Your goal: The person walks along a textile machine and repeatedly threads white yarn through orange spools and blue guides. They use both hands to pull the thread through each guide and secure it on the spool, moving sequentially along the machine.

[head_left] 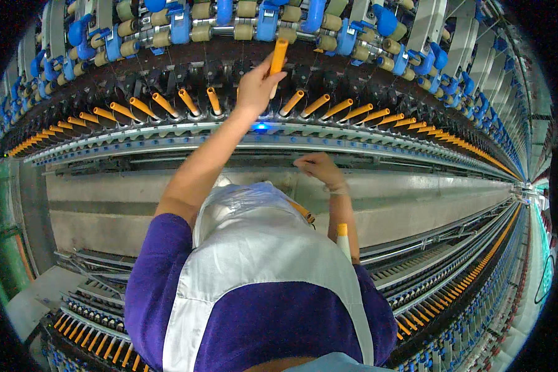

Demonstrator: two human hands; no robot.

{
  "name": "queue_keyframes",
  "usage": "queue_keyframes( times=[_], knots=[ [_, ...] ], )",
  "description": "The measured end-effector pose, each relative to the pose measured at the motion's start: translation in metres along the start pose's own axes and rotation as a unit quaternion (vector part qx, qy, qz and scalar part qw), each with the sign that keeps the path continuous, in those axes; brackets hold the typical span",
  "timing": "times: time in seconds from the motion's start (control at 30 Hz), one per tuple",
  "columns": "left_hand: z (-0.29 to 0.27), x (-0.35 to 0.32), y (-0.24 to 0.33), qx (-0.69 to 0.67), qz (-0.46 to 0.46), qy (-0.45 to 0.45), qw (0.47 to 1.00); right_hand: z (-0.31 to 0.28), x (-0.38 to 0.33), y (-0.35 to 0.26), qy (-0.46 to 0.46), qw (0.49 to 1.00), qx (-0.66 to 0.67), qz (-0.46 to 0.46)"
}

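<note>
My left hand [256,90] is raised over the spindle row of a spinning machine, its fingers closed round an orange bobbin [278,57]. The bobbin stands nearly upright, and its pale lower end shows below my fingers. On both sides of it, orange bobbins [316,105] lean in a long curved row. Lower and to the right, my right hand [319,168] is held in front of the machine rail with its fingers curled together. Whatever they may pinch is too small to make out. A blue light [261,127] glows on the rail below my left hand.
Above the row run drafting rollers [244,9] with blue clips [180,25]. My white apron [260,248] has a pouch with an orange bobbin [302,211] at its edge. Another orange-tipped bobbin [343,230] stands by my right forearm. A second machine [440,297] lies behind, across the aisle floor [105,201].
</note>
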State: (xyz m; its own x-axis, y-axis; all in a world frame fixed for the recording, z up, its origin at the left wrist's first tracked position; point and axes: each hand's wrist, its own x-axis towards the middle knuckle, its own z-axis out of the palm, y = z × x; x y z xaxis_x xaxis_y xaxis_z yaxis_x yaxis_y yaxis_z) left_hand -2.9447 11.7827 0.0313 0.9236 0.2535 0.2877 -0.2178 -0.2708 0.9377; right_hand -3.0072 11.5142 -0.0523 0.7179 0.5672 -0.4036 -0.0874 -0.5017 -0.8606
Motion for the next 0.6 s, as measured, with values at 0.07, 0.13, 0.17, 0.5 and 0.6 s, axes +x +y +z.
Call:
queue_keyframes(
  times=[0.07,0.13,0.17,0.5,0.6],
  knots=[
    [0.025,-0.016,-0.024,-0.053,-0.092,0.079,0.991,-0.024,-0.028,-0.032,0.029,0.998,0.047,-0.043],
    [0.052,-0.033,-0.053,-0.011,-0.008,0.151,0.989,-0.048,-0.049,-0.076,0.074,0.991,0.074,-0.085],
    [0.065,-0.042,-0.068,0.118,0.017,0.201,0.972,-0.057,-0.055,-0.100,0.096,0.989,0.100,-0.059],
    [0.029,-0.160,-0.179,0.250,0.039,-0.016,0.967,-0.080,-0.081,-0.280,0.182,0.880,0.223,-0.379],
    [0.026,-0.175,-0.231,-0.130,-0.279,-0.048,0.950,-0.055,-0.078,-0.316,0.179,0.897,0.176,-0.363]
  ],
)
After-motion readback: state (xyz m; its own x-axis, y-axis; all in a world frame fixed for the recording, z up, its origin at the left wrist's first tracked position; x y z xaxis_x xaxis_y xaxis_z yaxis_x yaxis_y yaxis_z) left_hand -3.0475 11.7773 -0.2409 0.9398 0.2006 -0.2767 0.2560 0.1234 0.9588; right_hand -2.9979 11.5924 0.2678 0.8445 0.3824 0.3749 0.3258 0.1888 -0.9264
